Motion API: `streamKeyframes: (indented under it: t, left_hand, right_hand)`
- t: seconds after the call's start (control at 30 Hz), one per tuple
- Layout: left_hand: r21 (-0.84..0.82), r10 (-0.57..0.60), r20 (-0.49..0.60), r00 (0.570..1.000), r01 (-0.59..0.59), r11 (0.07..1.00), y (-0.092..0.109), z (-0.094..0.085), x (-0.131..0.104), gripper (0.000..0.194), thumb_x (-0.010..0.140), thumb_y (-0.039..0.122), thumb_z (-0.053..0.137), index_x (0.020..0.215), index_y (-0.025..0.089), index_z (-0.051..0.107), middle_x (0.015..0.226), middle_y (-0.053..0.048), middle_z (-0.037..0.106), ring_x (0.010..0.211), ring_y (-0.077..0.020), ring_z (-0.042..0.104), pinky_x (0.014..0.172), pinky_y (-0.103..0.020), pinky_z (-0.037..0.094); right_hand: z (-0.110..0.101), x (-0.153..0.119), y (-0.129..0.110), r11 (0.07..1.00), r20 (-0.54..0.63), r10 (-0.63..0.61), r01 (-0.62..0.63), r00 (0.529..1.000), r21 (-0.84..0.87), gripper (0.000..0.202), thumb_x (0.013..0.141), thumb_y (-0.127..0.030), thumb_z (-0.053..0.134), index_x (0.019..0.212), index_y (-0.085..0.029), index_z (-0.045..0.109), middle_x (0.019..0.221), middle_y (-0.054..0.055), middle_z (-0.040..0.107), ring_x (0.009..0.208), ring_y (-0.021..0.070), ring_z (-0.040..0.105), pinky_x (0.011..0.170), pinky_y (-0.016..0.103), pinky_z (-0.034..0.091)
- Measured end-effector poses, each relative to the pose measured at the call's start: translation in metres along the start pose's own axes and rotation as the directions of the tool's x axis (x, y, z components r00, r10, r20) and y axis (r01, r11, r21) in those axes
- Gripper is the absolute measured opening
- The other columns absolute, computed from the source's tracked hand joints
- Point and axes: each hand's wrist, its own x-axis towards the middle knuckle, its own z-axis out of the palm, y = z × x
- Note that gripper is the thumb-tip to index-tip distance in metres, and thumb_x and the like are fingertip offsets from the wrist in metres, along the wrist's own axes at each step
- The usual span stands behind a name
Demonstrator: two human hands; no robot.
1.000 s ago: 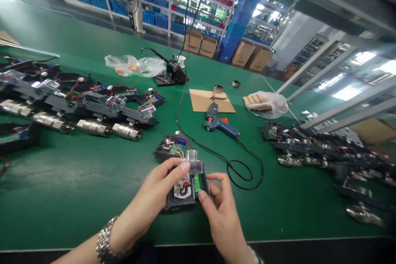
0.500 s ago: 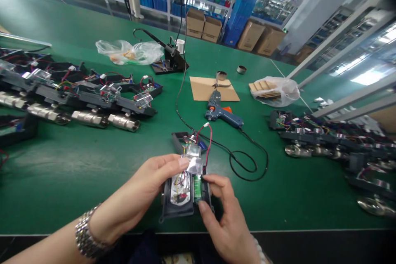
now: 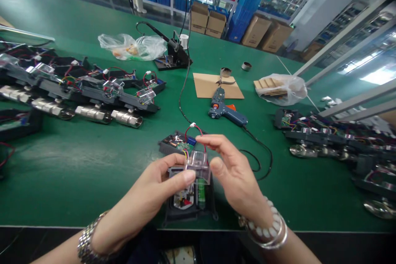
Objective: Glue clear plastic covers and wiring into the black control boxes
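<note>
My left hand [image 3: 154, 183] grips a clear plastic cover [image 3: 200, 170] between thumb and fingers, above a dark grey housing [image 3: 181, 218] near the table's front edge. A green cylindrical battery [image 3: 201, 194] lies in the housing's right side, partly under the cover. Just behind sits a dark tray with a circuit board [image 3: 183, 145] and a blue component [image 3: 192, 140]. From there a red and black wire arches up to a white connector [image 3: 192, 125]. My right hand [image 3: 236, 173] is open beside the cover, its fingertips near the wire; whether they touch it I cannot tell.
A blue glue gun [image 3: 227, 111] rests beyond my hands, its black cable trailing right. Cutters [image 3: 227, 81] lie on cardboard [image 3: 202, 86]. A soldering iron stand [image 3: 176, 57] is farther back. Rows of similar assemblies with metal fittings [image 3: 126, 118] line the left; more assemblies [image 3: 318, 136] stand right.
My right hand has left the battery and moved up and back towards the wire, its fingers opening. The clear cover has tilted in my left hand. The rear circuit-board tray has shifted left.
</note>
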Motion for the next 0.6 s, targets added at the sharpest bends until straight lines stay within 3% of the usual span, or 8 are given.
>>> streamKeyframes:
  t: [0.1, 0.17, 0.23, 0.33, 0.6]
  left_hand:
    - [0.021, -0.024, 0.043, 0.999, 0.023, 1.000, -0.002, -0.001, -0.006, 0.056, 0.079, 0.056, 0.083, 0.118, 0.020, 0.066, 0.095, -0.004, 0.071, 0.089, -0.0232, 0.065, 0.077, -0.030, 0.051]
    - [0.088, 0.018, 0.054, 0.998, -0.023, 0.996, -0.004, -0.002, -0.010, 0.056, 0.077, 0.054, 0.084, 0.119, 0.021, 0.066, 0.097, -0.004, 0.071, 0.094, -0.0247, 0.065, 0.078, -0.029, 0.050]
    - [0.138, 0.061, 0.058, 0.996, -0.068, 0.988, -0.007, -0.004, -0.013, 0.057, 0.076, 0.052, 0.086, 0.122, 0.022, 0.067, 0.104, -0.004, 0.073, 0.101, -0.0265, 0.065, 0.083, -0.030, 0.050]
    - [0.157, 0.093, 0.071, 0.993, -0.103, 0.982, -0.013, -0.007, -0.015, 0.059, 0.075, 0.048, 0.087, 0.125, 0.025, 0.066, 0.115, -0.004, 0.073, 0.111, -0.0290, 0.065, 0.091, -0.031, 0.051]
    - [0.199, 0.132, 0.094, 0.987, -0.148, 0.969, -0.022, -0.016, -0.014, 0.056, 0.079, 0.045, 0.086, 0.128, 0.030, 0.064, 0.122, -0.001, 0.070, 0.115, -0.0273, 0.063, 0.099, -0.030, 0.051]
  right_hand:
    - [-0.013, 0.012, -0.001, 0.990, -0.027, -0.082, 0.078, 0.996, -0.119, 0.015, 0.103, -0.027, 0.064, 0.112, -0.027, 0.076, 0.132, 0.008, 0.065, 0.127, 0.0256, 0.062, 0.107, 0.045, 0.052]
    - [-0.021, 0.021, -0.004, 0.958, -0.019, -0.181, 0.172, 0.983, -0.232, 0.017, 0.099, -0.016, 0.067, 0.106, -0.028, 0.078, 0.130, 0.007, 0.067, 0.123, 0.0257, 0.063, 0.104, 0.046, 0.053]
    - [-0.027, 0.030, -0.006, 0.915, 0.062, -0.293, 0.299, 0.954, -0.272, 0.020, 0.098, -0.012, 0.067, 0.106, -0.027, 0.077, 0.119, 0.006, 0.073, 0.118, 0.0255, 0.065, 0.103, 0.049, 0.054]
    - [-0.030, 0.046, -0.006, 0.845, 0.233, -0.407, 0.461, 0.883, -0.272, 0.016, 0.098, -0.014, 0.069, 0.104, -0.026, 0.077, 0.105, 0.005, 0.076, 0.115, 0.0255, 0.064, 0.104, 0.049, 0.055]
    - [-0.027, 0.072, -0.006, 0.624, 0.572, -0.413, 0.678, 0.709, -0.389, 0.020, 0.105, -0.027, 0.060, 0.099, -0.027, 0.080, 0.127, 0.009, 0.066, 0.126, 0.0297, 0.057, 0.102, 0.048, 0.056]
